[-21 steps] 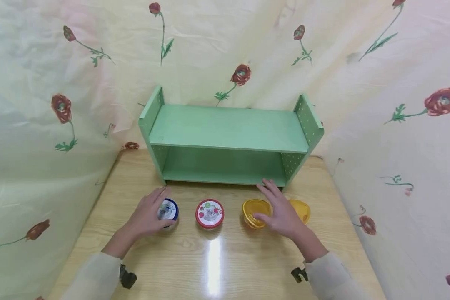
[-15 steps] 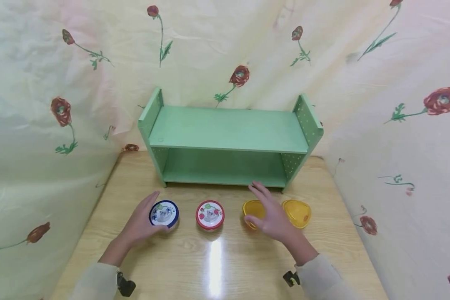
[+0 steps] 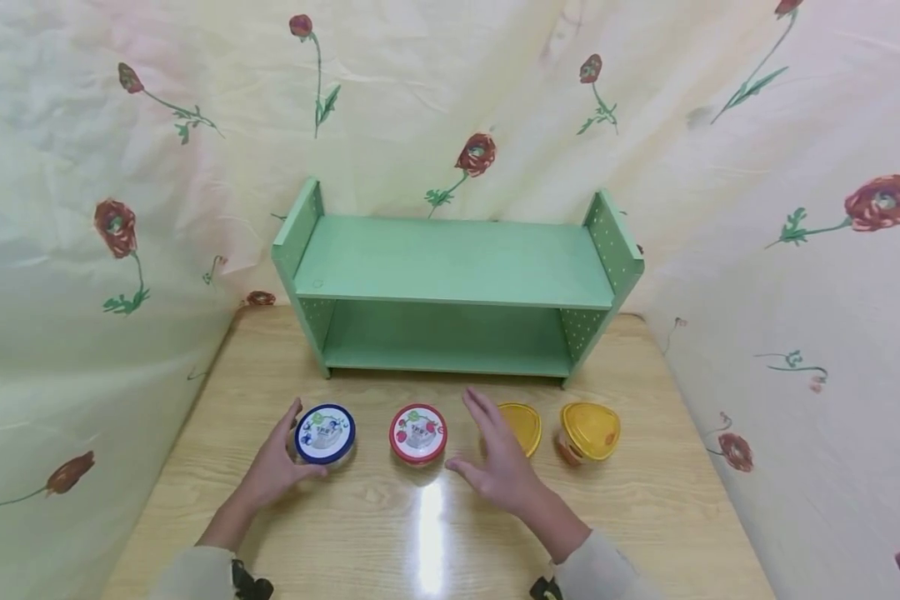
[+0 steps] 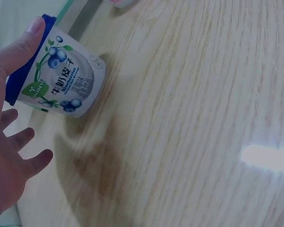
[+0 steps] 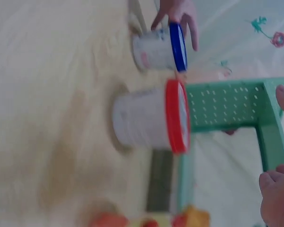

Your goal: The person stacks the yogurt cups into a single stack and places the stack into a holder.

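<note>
Tabletop [image 3: 337,533]: blue-lidded tub [image 3: 326,433] beside left hand [image 3: 273,467].

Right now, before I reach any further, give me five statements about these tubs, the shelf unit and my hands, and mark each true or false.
1. The red-lidded tub stands between the blue-lidded tub and two yellow-lidded tubs. True.
2. The left hand is nearest the blue-lidded tub. True.
3. The right hand grips the red-lidded tub. False: it holds nothing.
4. The shelf unit is green. True.
5. The yellow-lidded tubs sit on the shelf unit. False: they stand in front of it.
</note>
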A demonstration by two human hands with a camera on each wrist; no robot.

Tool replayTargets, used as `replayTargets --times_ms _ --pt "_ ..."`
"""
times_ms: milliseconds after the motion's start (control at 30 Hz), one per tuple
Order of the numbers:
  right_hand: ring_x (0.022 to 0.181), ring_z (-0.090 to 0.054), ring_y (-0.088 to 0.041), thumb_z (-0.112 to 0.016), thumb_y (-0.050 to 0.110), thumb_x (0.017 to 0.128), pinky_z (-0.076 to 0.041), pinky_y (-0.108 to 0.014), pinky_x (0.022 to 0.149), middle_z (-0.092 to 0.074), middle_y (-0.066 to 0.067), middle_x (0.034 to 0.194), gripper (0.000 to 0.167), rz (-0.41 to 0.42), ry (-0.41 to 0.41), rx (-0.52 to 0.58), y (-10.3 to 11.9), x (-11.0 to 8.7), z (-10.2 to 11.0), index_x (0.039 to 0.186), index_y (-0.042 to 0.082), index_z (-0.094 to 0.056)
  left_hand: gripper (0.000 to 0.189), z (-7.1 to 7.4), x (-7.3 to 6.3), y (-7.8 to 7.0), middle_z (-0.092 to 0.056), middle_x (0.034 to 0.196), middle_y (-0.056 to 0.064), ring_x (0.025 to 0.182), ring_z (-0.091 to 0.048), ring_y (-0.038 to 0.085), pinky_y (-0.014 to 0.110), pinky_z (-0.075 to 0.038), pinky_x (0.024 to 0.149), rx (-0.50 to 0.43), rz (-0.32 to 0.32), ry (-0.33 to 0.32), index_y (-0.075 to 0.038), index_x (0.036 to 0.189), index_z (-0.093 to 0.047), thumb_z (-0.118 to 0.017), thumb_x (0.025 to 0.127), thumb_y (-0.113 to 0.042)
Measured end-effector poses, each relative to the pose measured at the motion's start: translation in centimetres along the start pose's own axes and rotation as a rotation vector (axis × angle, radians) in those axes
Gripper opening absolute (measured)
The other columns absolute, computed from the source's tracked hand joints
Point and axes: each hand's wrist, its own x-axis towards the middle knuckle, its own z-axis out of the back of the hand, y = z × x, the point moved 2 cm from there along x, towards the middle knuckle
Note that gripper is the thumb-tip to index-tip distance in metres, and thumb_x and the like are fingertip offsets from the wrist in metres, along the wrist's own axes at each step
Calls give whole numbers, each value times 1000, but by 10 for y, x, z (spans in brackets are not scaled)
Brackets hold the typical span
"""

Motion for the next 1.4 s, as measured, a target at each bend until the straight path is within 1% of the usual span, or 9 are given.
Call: replayTargets --times_ms 167,267,367,500,600,867,1100,1233,1400 --pt "149 -25 -32 -88 15 78 -28 -54 118 -22 -7 165 102 -103 35 87 -5 -3 -32 160 10 -27 133 -6 4 7 -17 164 23 148 -18 47 69 -10 116 -68 -4 3 -7 162 -5 -96 65 -22" --pt "149 -24 -36 -89 20 77 -29 -55 117 -19 -13 165 106 -148 55 94 -13 -3 -52 160 7 -24 133 -10 5 10 -19 163 24 147 -19 47 69 -13 116 -56 -1 7 -6 162 -6 -96 66 -24" --pt "147 -27 -39 -91 24 74 -31 -55 116 -19 -16 165 112 -239 38 71 -22 -2 -69 160 6 -21 130 -13 4 10 -23 162 25 145 -24 49 70 -17 114 -44 8 2 -6 162 -9 -96 66 -26" --pt "143 -33 -42 -94 28 69 -33 -56 114 -25 -19 161 124 -389 3 108 -31 1 -87 162 9 -13 125 -14 1 12 -29 159 24 144 -27 48 71 -19 113 -67 55 -10 -8 161 -14 -95 68 -27" --pt "140 -37 -43 -95 29 67 -34 -55 114 -29 -21 157 131 -449 -9 151 -36 3 -96 162 9 -8 122 -15 -1 14 -32 157 25 144 -29 47 70 -20 113 -97 92 -28 -9 161 -16 -95 69 -26" --pt "136 -43 -42 -97 28 65 -39 -54 112 -34 -21 153 130 -494 -31 167 -43 9 -106 162 9 -12 115 -29 -2 11 -29 158 26 145 -26 46 67 -19 116 -162 94 -97 -10 161 -14 -90 76 -26" --pt "134 -45 -35 -95 27 67 -40 -51 112 -41 -17 149 116 -473 -33 203 -53 12 -108 157 7 -26 110 -39 -2 5 -24 162 21 149 -19 43 67 -14 117 -234 123 -125 -12 161 -12 -86 82 -26" --pt "136 -45 -34 -95 26 69 -39 -51 113 -44 -16 150 112 -450 -5 239 -58 14 -108 157 7 -28 110 -40 -2 5 -24 162 19 149 -19 41 67 -14 118 -246 138 -149 -14 161 -12 -86 81 -25" --pt "138 -44 -33 -93 30 72 -39 -50 113 -44 -14 152 112 -437 59 245 -65 14 -108 159 13 -25 110 -42 -2 7 -27 161 18 149 -21 40 66 -15 118 -261 129 -194 -13 161 -16 -88 79 -21"
